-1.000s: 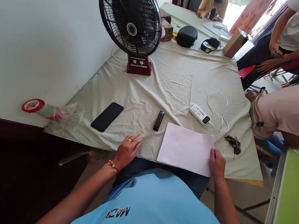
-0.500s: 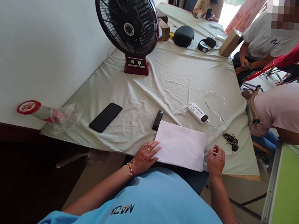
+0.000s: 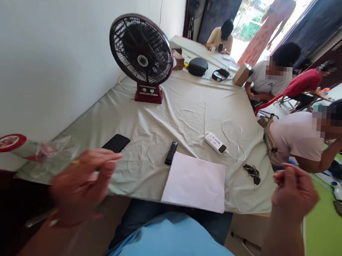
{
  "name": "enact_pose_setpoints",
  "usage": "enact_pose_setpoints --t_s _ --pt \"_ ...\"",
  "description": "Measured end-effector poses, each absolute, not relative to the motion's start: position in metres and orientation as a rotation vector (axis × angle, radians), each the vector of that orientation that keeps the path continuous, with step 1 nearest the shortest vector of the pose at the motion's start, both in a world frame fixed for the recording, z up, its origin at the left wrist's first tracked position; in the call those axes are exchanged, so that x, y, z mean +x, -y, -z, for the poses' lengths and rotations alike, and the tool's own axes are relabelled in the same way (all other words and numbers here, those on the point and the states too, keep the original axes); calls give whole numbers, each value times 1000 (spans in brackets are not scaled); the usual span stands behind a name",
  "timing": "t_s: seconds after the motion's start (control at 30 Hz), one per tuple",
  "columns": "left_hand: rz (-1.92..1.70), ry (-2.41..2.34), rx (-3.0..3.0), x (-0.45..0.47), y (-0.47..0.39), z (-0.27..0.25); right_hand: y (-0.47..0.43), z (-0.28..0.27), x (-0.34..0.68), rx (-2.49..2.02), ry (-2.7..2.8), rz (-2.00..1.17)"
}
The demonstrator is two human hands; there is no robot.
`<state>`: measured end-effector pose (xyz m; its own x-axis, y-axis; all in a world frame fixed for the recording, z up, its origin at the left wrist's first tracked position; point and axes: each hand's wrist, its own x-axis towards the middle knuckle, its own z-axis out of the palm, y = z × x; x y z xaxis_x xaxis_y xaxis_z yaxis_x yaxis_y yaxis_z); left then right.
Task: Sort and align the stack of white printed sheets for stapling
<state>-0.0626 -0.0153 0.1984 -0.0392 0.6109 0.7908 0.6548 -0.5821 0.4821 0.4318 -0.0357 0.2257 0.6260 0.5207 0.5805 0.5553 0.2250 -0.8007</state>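
Raised over the table's near left corner, my left hand (image 3: 84, 180) is slightly blurred, with thumb and fingers brought together and nothing visible in them. It partly covers the black phone (image 3: 116, 143) behind it. My right hand (image 3: 296, 189) is lifted off the right side of the table, fingers curled in, with no object showing. Between the hands, a stack of white paper (image 3: 196, 181) lies at the table's front edge, touched by neither. A slim black object, possibly a stapler (image 3: 171, 153), rests against its upper left corner.
A fan (image 3: 142, 58) stands at the left by the wall. A white power bank (image 3: 215, 143) with a cable and a bunch of keys (image 3: 251, 174) lie to the right. A red-lidded tube (image 3: 10, 143) is at far left. Several people sit along the right and back.
Both hands have risen and moved apart; the left has come off the paper's edge and the right has left the tabletop. My view has tilted up. The paper stays at the edge.
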Motion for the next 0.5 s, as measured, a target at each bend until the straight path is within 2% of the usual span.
enact_pose_setpoints --t_s 0.13,0.2,0.23,0.37,0.43,0.5 --pt "1846 1262 -1870 -61 3 -238 19 -305 400 -984 1023 458" --pt "1603 1262 -1968 -40 -3 -222 10 -310 386 -899 1032 569" --pt "1498 1256 -2077 -25 -5 -204 4 -301 381 -937 1063 515" --pt "1137 968 -2542 32 -4 -87 -16 -207 364 -1506 1754 -29" --pt "900 1030 -2696 44 -3 -24 -18 -140 357 -1786 2152 -298" --pt "778 1212 -2692 42 -1 24 -12 -69 350 -1937 2296 -375"
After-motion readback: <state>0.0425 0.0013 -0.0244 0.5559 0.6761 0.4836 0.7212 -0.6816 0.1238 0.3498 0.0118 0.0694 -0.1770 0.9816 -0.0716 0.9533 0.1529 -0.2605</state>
